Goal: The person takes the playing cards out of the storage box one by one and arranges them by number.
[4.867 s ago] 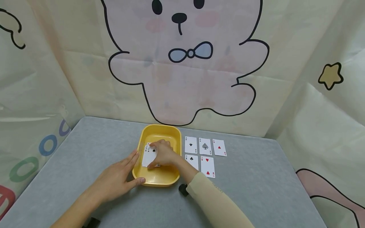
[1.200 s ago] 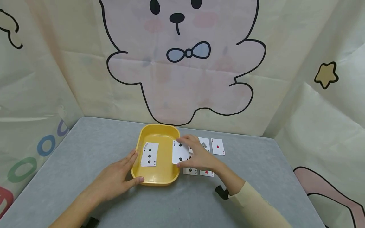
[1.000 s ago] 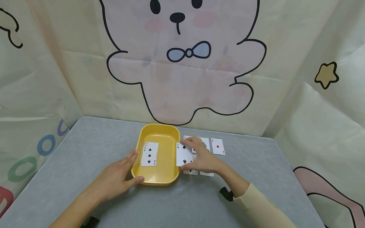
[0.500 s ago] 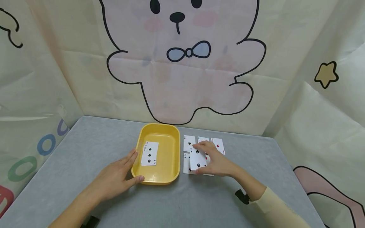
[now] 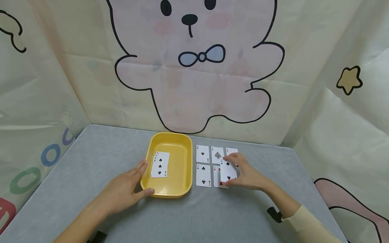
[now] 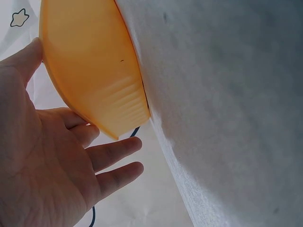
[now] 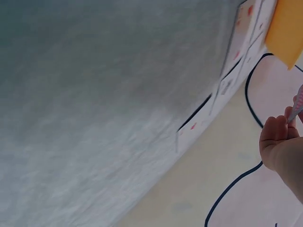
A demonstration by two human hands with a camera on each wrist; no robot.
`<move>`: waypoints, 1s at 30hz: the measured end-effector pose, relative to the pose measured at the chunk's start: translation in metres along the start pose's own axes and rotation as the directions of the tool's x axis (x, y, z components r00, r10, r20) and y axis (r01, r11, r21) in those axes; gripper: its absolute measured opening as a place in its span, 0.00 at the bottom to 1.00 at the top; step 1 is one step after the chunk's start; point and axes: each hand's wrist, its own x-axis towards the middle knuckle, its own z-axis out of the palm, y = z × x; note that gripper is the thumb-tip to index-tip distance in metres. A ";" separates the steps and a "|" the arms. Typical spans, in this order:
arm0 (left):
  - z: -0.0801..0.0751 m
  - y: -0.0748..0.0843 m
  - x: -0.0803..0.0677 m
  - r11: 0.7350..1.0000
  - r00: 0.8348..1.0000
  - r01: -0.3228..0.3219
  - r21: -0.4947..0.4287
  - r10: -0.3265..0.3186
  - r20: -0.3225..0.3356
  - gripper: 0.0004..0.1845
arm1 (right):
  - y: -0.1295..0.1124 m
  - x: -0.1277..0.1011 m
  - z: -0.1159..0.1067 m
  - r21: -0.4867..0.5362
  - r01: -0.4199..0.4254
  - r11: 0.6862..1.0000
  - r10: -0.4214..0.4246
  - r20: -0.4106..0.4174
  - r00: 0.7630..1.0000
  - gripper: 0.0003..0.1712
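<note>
My right hand (image 5: 247,173) pinches a two of spades (image 5: 228,170) by its top and bottom edges. The card hangs over the table and overlaps the right side of the two of hearts (image 5: 216,180). In the right wrist view, part of the held card (image 7: 298,105) shows beyond the fingers. My left hand (image 5: 123,190) touches the left side of a yellow tray (image 5: 180,162), its fingers fairly straight and the thumb at the near corner. The left wrist view has thumb and fingers spread along the tray's rim. Inside the tray lies a small card pile (image 5: 159,165), three of spades on top.
Right of the tray, an ace of clubs (image 5: 202,154), ace of spades (image 5: 217,153) and partly covered ace of hearts (image 5: 231,150) form a back row. A two of clubs (image 5: 203,175) begins the front row. A printed cloth (image 5: 197,98) hangs behind the grey table (image 5: 194,219).
My right hand took the two of spades off the pile in the tray and carried it rightward over the rim, past the two of clubs. My left hand has stayed at the tray.
</note>
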 end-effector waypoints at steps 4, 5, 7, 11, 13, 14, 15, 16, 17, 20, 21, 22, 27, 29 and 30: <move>0.000 0.000 -0.001 1.000 1.000 -0.002 0.001 0.002 -0.003 0.52 | 0.010 -0.005 -0.003 -0.025 -0.023 0.999 0.023 -0.004 1.000 0.48; -0.001 0.000 -0.001 1.000 1.000 -0.001 0.001 0.001 -0.003 0.52 | 0.012 -0.006 -0.003 -0.026 -0.031 0.999 0.031 -0.004 1.000 0.48; -0.001 0.001 -0.001 1.000 1.000 0.000 -0.001 0.000 -0.001 0.52 | 0.016 -0.008 -0.005 -0.031 -0.043 0.999 0.043 -0.003 0.999 0.48; -0.003 0.003 -0.001 1.000 1.000 0.002 -0.002 -0.002 0.003 0.52 | 0.025 -0.011 -0.006 -0.026 -0.053 0.998 0.053 0.000 0.999 0.48; -0.003 0.003 -0.001 1.000 1.000 0.002 -0.002 -0.002 0.003 0.52 | 0.031 -0.012 -0.007 -0.031 -0.060 0.998 0.061 0.005 0.998 0.48; -0.003 0.004 -0.001 1.000 1.000 0.002 -0.002 -0.002 0.003 0.52 | 0.033 -0.013 -0.007 -0.031 -0.064 0.997 0.064 0.009 0.998 0.48; -0.003 0.004 -0.001 1.000 1.000 0.002 -0.003 -0.002 0.004 0.52 | 0.036 -0.013 -0.007 -0.029 -0.070 0.997 0.070 0.011 0.997 0.48; -0.003 0.004 -0.001 1.000 1.000 0.002 -0.002 -0.002 0.004 0.52 | 0.039 -0.013 -0.007 -0.025 -0.075 0.997 0.075 0.014 0.997 0.48; -0.003 0.004 -0.001 1.000 1.000 0.002 -0.002 -0.002 0.003 0.52 | 0.041 -0.013 -0.006 -0.026 -0.076 0.997 0.076 0.016 0.997 0.48; -0.002 0.003 -0.001 1.000 1.000 0.000 0.000 0.000 0.000 0.51 | 0.047 -0.013 -0.005 -0.032 -0.060 0.998 0.061 0.023 0.998 0.48; -0.002 0.003 -0.001 1.000 1.000 -0.002 0.001 0.002 -0.003 0.52 | 0.049 -0.013 -0.005 -0.039 -0.055 0.998 0.056 0.025 0.998 0.48; -0.001 0.003 -0.001 1.000 1.000 -0.004 0.002 0.004 -0.004 0.52 | 0.051 -0.013 -0.005 -0.039 -0.051 0.998 0.052 0.031 0.998 0.48; 0.000 0.002 -0.001 1.000 1.000 -0.011 0.003 0.011 -0.007 0.53 | 0.056 -0.012 -0.004 -0.052 -0.044 0.998 0.047 0.058 0.997 0.48; 0.000 0.002 -0.001 1.000 1.000 -0.010 0.002 0.010 -0.007 0.52 | 0.058 -0.012 -0.003 -0.054 -0.047 0.997 0.050 0.066 0.997 0.48; 0.000 0.002 -0.001 1.000 1.000 -0.009 0.000 0.009 -0.007 0.52 | 0.059 -0.011 -0.003 -0.056 -0.045 0.997 0.049 0.071 0.996 0.48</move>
